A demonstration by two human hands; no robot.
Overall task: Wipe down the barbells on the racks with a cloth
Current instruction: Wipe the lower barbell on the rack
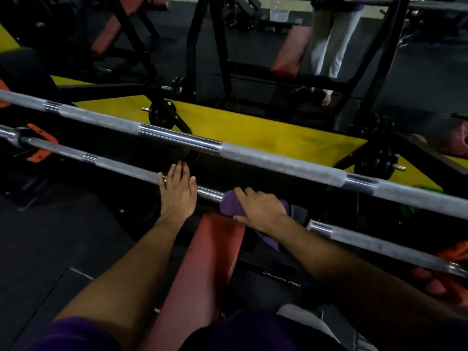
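Right hand (260,210) grips cloth (231,205) around near barbell (121,168).

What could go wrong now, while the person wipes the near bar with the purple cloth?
The left hand lies flat on the near barbell, not gripping, so the bar might roll under the wiping push. The purple cloth hangs loose below the right hand and could slip off. The far barbell sits close above, so knuckles may knock it.

Just one head cam, looking forward and steeply down from right behind the near barbell (121,168), close above the bench pad (202,269); a mirror (278,46) filled the top.
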